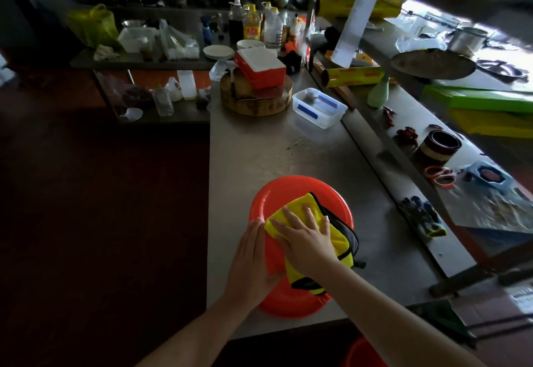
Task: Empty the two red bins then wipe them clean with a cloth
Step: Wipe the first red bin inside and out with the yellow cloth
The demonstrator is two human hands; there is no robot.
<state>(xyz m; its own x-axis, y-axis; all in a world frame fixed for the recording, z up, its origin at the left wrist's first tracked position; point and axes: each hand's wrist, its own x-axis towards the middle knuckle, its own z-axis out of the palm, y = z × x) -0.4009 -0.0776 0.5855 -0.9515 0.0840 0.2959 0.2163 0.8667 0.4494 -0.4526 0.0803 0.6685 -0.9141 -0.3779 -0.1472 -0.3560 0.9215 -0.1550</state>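
Observation:
A round red bin (pixel 284 193) sits on the steel counter (pixel 259 150) near its front left corner. A yellow cloth with black edging (pixel 340 239) lies inside it. My right hand (pixel 305 239) presses flat on the cloth with fingers spread. My left hand (pixel 251 254) rests with straight fingers against the bin's left rim. A second red object (pixel 366 352) shows at the bottom edge below the counter. A red rectangular container with a white lid (pixel 261 68) sits tilted on a round wooden chopping block (pixel 256 101) farther back.
A clear plastic box with blue clips (pixel 318 107) stands behind the bin. Cling film rolls (pixel 354 76), a green bottle (pixel 377 94), dried chillies (pixel 406 136), a dark cup (pixel 438 147) and gloves (pixel 424 216) line the raised ledge on the right. Oil bottles (pixel 252 24) and plates (pixel 219 51) crowd the back.

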